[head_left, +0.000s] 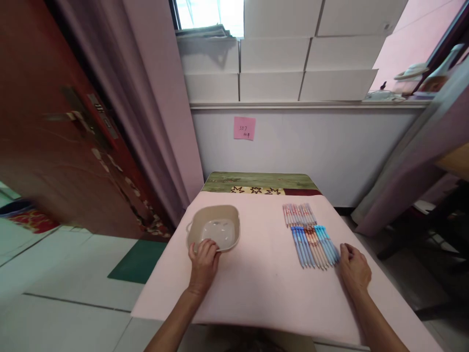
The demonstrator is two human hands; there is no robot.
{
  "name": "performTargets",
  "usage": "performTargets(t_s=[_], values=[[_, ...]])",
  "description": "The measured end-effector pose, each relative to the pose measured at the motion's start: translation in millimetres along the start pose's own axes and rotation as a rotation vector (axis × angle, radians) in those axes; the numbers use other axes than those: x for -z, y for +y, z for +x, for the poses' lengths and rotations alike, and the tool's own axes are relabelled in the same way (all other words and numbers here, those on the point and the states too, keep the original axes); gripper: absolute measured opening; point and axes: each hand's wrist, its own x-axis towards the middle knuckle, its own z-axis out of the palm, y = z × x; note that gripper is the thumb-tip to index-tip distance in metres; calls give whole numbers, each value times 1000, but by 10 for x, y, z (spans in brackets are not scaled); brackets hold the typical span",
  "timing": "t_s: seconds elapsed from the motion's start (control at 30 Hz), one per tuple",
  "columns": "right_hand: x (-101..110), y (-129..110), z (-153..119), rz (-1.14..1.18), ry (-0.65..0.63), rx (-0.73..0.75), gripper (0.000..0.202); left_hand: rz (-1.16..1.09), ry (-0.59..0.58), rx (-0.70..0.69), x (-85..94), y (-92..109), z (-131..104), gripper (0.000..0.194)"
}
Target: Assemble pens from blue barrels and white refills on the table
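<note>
A beige plastic basin (213,213) with rounded corners and a small side handle stands on the left of the pink-covered table. My left hand (205,259) is closed over its near rim, fingers reaching inside. On the right, several pens lie side by side in two rows. The far row of pens (299,215) is pale with reddish marks; the near row of pens (315,247) has blue, brown-and-cream and light blue groups. Beside the near row's right end, my right hand (353,268) rests on the table with its fingers curled in, no object showing in them.
The pink cloth (267,288) covers most of the table; its far end shows a green patterned surface (256,181). Behind it is a white wall with a pink note (244,128). A brown door (73,122) stands at the left, a dark chair-like frame (432,239) at the right.
</note>
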Motion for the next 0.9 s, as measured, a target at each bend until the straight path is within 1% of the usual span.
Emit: performTargets(t_s=[0.13, 0.33, 0.47, 0.57, 0.6, 0.67, 0.7, 0.77, 0.8, 0.83, 0.9], values=[[-10, -15, 7, -25, -8, 0, 51, -10, -14, -6, -28, 25, 133, 15], [0, -57, -6, -30, 10, -5, 50, -29, -69, -12, -9, -35, 164, 16], [35, -93, -62, 36, 43, -5, 51, -52, -89, -33, 30, -117, 150, 14], [121, -211, -137, 92, 109, -2, 52, -65, -125, -46, 46, -224, 136, 17], [159, -286, -168, 105, 133, 17, 52, -68, -136, -55, 53, -255, 144, 16], [229, -500, -236, 134, 176, 109, 53, -72, -135, -76, 76, -283, 201, 13], [252, -639, -275, 157, 188, 173, 54, -75, -112, -81, 91, -270, 257, 20], [261, -968, -363, 206, 154, 270, 51, -100, -41, -89, 124, -181, 430, 38], [245, -1151, -414, 237, 101, 328, 50, -133, -4, -105, 137, -106, 542, 38], [220, -1342, -469, 276, 49, 387, 47, -178, 12, -120, 144, -15, 666, 32], [157, -1730, -578, 327, -127, 535, 41, -288, -3, -140, 141, 191, 926, 18]])
